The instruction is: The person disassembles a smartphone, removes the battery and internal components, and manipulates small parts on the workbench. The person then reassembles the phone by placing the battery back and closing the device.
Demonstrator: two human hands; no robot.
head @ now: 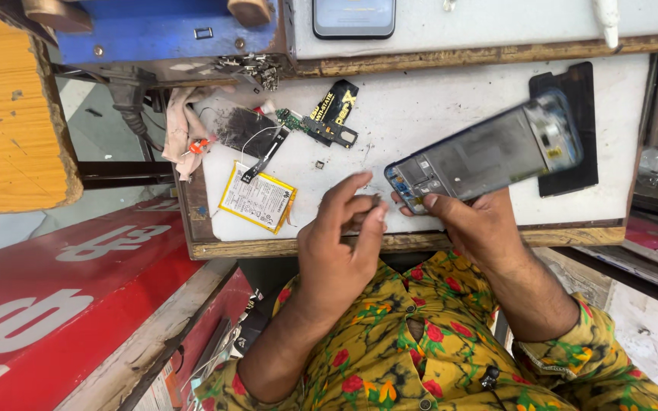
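My right hand (472, 222) grips the near end of an opened phone body (489, 152) with a blue frame and bare grey insides, held tilted above the white worktop (420, 106). My left hand (340, 243) is just left of that end. Its thumb and fingertips are pinched together on what looks like a small dark part (375, 201), too small to identify. Both forearms come up from my yellow flowered shirt.
On the worktop lie a yellow-white flat battery (257, 198), a black and yellow packet (333, 114), a small green circuit board (291, 119), a dark scuffed panel (241, 128), a black panel (569, 129) and a pinkish cloth (180, 125). Another phone (353, 17) lies on the shelf above.
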